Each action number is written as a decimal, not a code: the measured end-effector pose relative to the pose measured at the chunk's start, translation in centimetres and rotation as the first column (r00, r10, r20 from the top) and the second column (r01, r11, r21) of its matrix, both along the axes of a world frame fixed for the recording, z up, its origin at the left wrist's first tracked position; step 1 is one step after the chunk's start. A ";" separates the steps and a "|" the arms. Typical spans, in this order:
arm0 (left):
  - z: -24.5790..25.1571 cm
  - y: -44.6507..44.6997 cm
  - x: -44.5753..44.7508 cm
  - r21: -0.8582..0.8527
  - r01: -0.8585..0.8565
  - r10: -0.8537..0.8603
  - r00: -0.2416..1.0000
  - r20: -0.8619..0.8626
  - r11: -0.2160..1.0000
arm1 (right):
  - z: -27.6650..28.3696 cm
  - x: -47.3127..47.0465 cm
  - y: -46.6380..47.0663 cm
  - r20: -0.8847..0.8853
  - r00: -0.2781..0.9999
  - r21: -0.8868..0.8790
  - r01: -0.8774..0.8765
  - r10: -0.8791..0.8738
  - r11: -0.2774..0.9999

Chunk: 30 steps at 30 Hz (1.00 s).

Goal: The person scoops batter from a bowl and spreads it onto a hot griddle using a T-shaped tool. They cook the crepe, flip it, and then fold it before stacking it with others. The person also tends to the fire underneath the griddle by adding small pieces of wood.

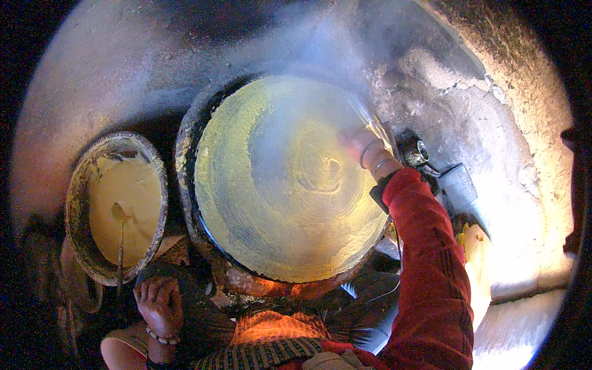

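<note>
A large round griddle set in a clay stove lies before me, its surface covered by a thin layer of yellowish batter (277,185) with circular streaks. Over the upper right part of the batter is my right hand (360,144), blurred and with bangles at the wrist; its fingers are indistinct in the steam, and whether it holds anything is unclear. My left hand (158,300), with curled fingers and a bracelet, rests near my knee. Just above and left of it stands a basin (160,203) of thick batter, with a long-handled ladle (121,252) dipping in.
Orange firelight glows under the front of the stove (286,289). Right of the griddle are a metal cup (422,150) and a grey metal container (458,185). A rough, sooty wall (444,106) curves around the back and right. Steam hangs above the griddle.
</note>
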<state>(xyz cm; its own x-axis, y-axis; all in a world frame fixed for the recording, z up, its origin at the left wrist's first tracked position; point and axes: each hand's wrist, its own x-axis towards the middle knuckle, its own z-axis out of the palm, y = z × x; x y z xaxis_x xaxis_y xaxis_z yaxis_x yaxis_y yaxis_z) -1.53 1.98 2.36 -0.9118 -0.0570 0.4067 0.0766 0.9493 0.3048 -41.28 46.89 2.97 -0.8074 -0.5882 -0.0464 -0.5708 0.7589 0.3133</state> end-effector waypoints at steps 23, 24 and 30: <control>-1.5 -1.3 1.8 -0.105 0.003 -0.018 0.991 -0.136 0.994 | 26.7 21.1 -2.8 -0.006 1.000 -0.997 -0.006 -0.001 0.073; -1.4 -1.2 1.8 -0.107 0.010 -0.024 0.991 -0.133 0.994 | 26.3 22.0 -1.9 0.006 0.999 -0.998 0.009 -0.034 0.066; -2.1 -1.6 2.1 -0.075 0.012 -0.024 0.987 -0.161 0.997 | 19.3 25.2 0.6 0.166 0.986 -0.986 0.167 -0.025 0.002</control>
